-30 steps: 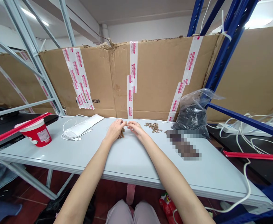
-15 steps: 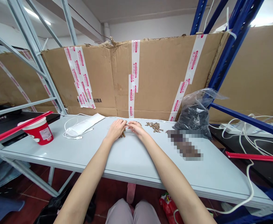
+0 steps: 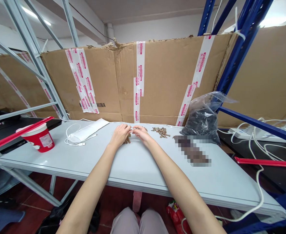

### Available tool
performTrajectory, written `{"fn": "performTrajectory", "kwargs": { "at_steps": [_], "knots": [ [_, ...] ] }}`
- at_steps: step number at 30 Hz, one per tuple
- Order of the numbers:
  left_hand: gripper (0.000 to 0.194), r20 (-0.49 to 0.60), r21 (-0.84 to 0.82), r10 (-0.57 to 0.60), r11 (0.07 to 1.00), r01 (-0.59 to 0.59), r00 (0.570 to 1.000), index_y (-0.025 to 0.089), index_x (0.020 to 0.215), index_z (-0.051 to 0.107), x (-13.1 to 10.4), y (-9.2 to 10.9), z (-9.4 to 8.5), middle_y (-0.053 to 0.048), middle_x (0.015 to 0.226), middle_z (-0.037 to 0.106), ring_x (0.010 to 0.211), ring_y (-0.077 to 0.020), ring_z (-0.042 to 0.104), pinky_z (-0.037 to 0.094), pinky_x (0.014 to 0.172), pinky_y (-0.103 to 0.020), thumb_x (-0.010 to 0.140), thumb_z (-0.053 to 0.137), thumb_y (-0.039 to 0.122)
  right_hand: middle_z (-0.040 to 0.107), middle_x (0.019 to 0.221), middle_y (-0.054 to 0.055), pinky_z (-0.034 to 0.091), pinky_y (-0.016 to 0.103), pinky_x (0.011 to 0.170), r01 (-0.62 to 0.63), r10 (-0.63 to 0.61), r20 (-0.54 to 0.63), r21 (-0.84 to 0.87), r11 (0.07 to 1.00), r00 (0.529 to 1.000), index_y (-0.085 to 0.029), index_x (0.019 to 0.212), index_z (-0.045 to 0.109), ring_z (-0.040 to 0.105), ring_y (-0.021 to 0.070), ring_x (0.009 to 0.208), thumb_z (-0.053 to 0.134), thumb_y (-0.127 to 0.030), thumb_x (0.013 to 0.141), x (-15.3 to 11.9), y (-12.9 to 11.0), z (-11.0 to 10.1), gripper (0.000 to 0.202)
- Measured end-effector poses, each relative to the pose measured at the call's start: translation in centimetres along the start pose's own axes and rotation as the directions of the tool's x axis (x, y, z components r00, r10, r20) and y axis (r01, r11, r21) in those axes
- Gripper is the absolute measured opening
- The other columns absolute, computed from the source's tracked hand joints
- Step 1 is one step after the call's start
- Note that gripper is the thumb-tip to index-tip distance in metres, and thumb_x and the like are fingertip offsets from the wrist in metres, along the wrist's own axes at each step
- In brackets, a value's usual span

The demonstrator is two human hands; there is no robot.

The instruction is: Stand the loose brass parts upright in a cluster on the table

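Both hands meet over the far middle of the pale table. My left hand (image 3: 121,134) has its fingers pressed together, and whatever they hold is too small to name. Facing it, my right hand (image 3: 141,133) is also closed, its fingertips close to the left ones on something I cannot make out. Small brown-gold pieces (image 3: 127,139) lie beneath and beside my left hand. To the right of my right hand, another loose pile of brown-gold pieces (image 3: 160,132) rests on the table.
A red and white cup (image 3: 41,139) stands at the left, near a white pouch (image 3: 89,129) with a cable. At the right are a clear bag of dark material (image 3: 201,122) and a blurred patch. Cardboard (image 3: 167,81) lines the back; blue posts rise at the right.
The whole view has shifted slightly. Both hands stay in nearly the same place, with only small changes at the fingers.
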State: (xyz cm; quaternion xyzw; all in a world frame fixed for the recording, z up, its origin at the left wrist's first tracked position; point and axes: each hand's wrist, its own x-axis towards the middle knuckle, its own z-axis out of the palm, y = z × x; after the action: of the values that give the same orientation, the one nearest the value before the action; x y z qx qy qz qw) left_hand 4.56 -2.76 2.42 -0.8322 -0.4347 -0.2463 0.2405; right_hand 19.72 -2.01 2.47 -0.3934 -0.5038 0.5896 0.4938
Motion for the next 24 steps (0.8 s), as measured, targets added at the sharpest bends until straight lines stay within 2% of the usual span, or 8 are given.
{"fn": "performTrajectory", "kwargs": {
  "at_steps": [3, 7, 12, 18, 24],
  "knots": [
    [0.021, 0.018, -0.027, 0.027, 0.999, -0.026, 0.999, 0.020, 0.101, 0.052, 0.0, 0.1, 0.2, -0.006, 0.087, 0.050, 0.082, -0.0195, 0.044, 0.033, 0.070, -0.030, 0.090, 0.033, 0.021, 0.061, 0.065, -0.004, 0.032, 0.023, 0.061, -0.014, 0.014, -0.008, 0.006, 1.000, 1.000, -0.020, 0.076, 0.053, 0.055, 0.0105, 0.064, 0.066, -0.029, 0.053, 0.2, 0.0, -0.3, 0.027],
    [0.020, 0.035, 0.026, 0.059, 0.998, -0.060, 0.998, 0.019, 0.096, 0.053, -0.1, 0.0, 0.6, -0.006, 0.084, 0.050, 0.080, -0.0189, 0.044, 0.033, 0.068, -0.029, 0.088, 0.034, 0.015, 0.062, 0.067, -0.003, 0.032, 0.023, 0.060, -0.020, 0.020, 0.000, -0.005, 1.000, 1.000, -0.020, 0.075, 0.053, 0.055, 0.0106, 0.064, 0.065, -0.028, 0.054, 0.4, 0.2, -0.6, 0.026],
    [0.019, 0.038, 0.030, 0.032, 0.999, -0.034, 0.999, 0.018, 0.089, 0.053, -0.1, 0.0, 0.6, -0.006, 0.083, 0.050, 0.080, -0.0194, 0.044, 0.033, 0.068, -0.029, 0.090, 0.034, 0.019, 0.062, 0.067, -0.003, 0.032, 0.023, 0.063, -0.004, 0.005, 0.027, -0.037, 0.999, 1.000, -0.021, 0.078, 0.053, 0.055, 0.0109, 0.066, 0.062, -0.025, 0.055, 0.3, 0.4, -0.4, 0.025],
    [0.020, 0.047, -0.037, 0.034, 0.999, -0.032, 0.998, 0.018, 0.103, 0.049, 0.1, 0.2, 0.5, -0.006, 0.088, 0.051, 0.084, -0.0188, 0.045, 0.035, 0.072, -0.029, 0.090, 0.034, 0.023, 0.061, 0.066, -0.004, 0.032, 0.023, 0.061, 0.004, -0.004, 0.002, -0.022, 1.000, 1.000, -0.020, 0.078, 0.054, 0.055, 0.0100, 0.064, 0.062, -0.027, 0.056, 0.5, 0.5, -0.6, 0.024],
    [0.017, 0.075, -0.066, 0.046, 0.997, -0.041, 0.996, 0.017, 0.091, 0.051, 0.0, 0.1, 1.1, -0.005, 0.084, 0.052, 0.082, -0.0181, 0.046, 0.035, 0.069, -0.028, 0.089, 0.034, 0.016, 0.062, 0.067, -0.003, 0.033, 0.023, 0.059, 0.006, -0.005, 0.007, -0.044, 0.999, 1.000, -0.020, 0.081, 0.053, 0.056, 0.0111, 0.064, 0.062, -0.025, 0.057, 0.6, 0.9, -0.6, 0.026]
  ]
}}
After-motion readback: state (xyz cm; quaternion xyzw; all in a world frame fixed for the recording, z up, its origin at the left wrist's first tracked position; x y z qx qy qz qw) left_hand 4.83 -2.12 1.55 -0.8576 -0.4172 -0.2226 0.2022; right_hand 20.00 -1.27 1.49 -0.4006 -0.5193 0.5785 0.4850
